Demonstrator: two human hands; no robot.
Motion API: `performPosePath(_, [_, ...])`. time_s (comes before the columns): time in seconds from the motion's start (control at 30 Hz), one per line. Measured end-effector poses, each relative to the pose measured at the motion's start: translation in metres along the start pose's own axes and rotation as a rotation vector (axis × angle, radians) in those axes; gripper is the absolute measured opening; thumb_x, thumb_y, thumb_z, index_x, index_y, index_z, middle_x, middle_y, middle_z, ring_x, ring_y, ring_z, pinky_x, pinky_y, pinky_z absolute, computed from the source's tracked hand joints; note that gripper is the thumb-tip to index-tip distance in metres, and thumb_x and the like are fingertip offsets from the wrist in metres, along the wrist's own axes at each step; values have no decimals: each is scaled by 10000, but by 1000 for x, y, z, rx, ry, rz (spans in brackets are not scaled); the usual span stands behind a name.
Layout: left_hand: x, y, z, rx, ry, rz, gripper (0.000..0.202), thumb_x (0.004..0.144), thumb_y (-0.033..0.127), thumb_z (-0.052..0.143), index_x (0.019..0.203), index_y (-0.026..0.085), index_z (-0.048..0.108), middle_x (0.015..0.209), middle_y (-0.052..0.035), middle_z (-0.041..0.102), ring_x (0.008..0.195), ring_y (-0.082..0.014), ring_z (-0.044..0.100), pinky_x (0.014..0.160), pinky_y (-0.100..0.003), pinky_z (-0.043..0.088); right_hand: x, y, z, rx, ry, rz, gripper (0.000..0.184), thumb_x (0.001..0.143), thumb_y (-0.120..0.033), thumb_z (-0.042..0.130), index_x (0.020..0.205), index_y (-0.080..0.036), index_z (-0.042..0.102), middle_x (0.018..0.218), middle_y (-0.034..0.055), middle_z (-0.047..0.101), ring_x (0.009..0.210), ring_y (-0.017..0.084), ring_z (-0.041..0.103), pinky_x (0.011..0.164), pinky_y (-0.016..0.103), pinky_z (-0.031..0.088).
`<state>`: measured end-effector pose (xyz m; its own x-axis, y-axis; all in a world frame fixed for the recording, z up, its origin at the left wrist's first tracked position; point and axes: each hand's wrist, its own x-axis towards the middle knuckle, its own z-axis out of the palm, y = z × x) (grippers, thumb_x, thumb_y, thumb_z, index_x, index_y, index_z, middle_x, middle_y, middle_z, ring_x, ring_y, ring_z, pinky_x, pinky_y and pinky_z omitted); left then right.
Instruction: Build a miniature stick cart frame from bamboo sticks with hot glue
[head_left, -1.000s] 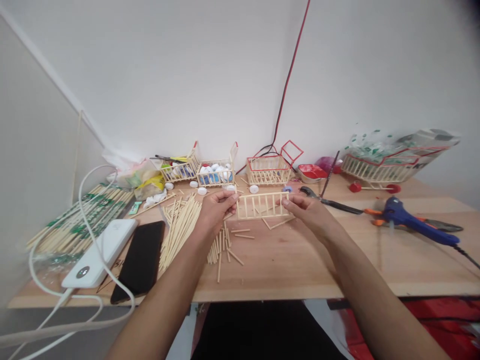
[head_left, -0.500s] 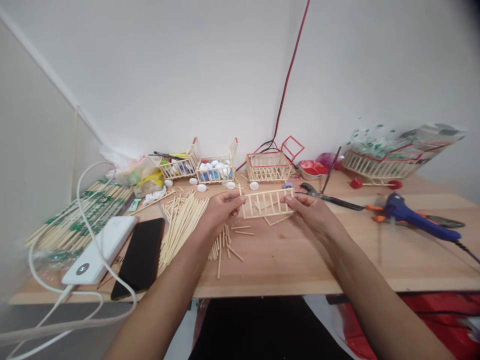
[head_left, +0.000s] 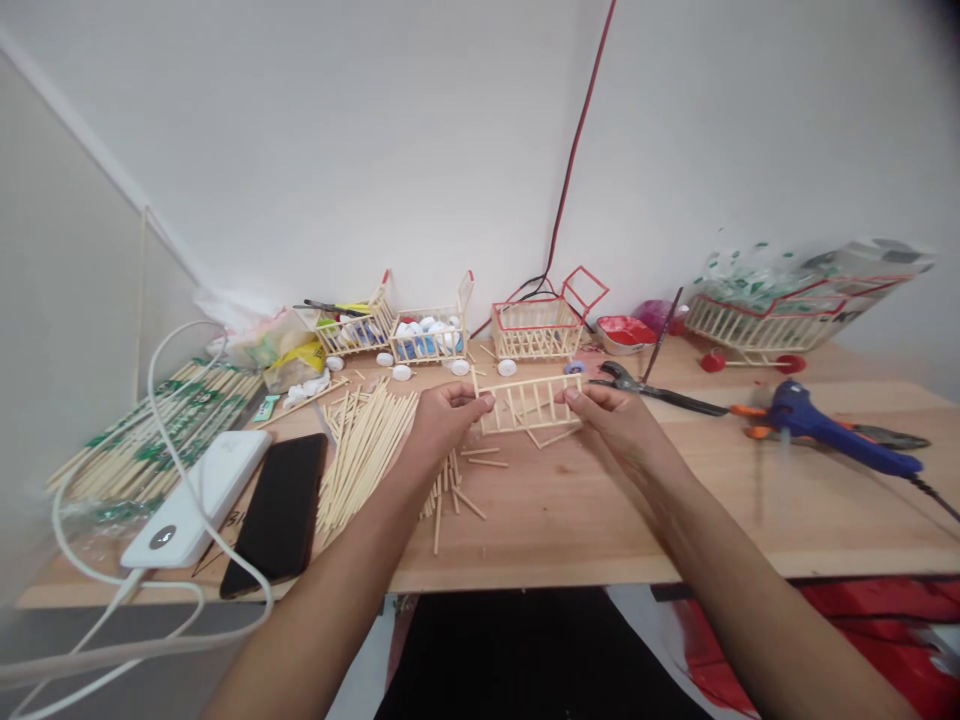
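Observation:
Between my two hands, above the table, is a small ladder-like frame of thin wooden sticks (head_left: 529, 404), with several upright bars between two long rails. My left hand (head_left: 448, 415) pinches its left end between thumb and fingers. At the other end my right hand (head_left: 600, 408) grips the frame the same way. Loose short sticks (head_left: 484, 460) lie on the table below and beside the left hand. A spread pile of longer sticks (head_left: 366, 450) lies left of it, partly behind the left forearm.
Small stick-built carts (head_left: 536, 330) stand along the wall, near a tray of red paint (head_left: 625, 332). On the right lie a blue glue gun (head_left: 840, 435) and black-handled pliers (head_left: 667, 397). A phone (head_left: 277, 515), a white power bank (head_left: 199, 500) and packaged sticks (head_left: 161, 430) occupy the left.
Both hands and the stick frame have shifted very slightly left in view. The grip at each end stays the same.

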<state>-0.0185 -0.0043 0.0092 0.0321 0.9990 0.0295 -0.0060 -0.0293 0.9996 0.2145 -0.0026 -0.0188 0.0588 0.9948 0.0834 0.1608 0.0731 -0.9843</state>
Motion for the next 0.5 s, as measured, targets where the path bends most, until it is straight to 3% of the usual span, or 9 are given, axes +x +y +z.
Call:
performPosePath(0.13, [1, 0, 0, -3, 27, 30, 239, 586, 355, 789, 652, 153, 679, 645, -30, 663, 537, -106, 501, 531, -235, 338, -1, -2, 1, -16, 11, -5, 413, 709, -555, 707, 843, -166, 746, 750, 28, 683, 679, 143, 554, 624, 257, 398])
performPosePath(0.5, [2, 1, -1, 45, 11, 24, 250, 591, 363, 790, 624, 152, 660, 577, 7, 615, 522, -89, 476, 517, -222, 324, 0, 1, 2, -21, 12, 1, 411, 709, -568, 699, 836, -183, 768, 794, 34, 695, 721, 156, 558, 658, 266, 388])
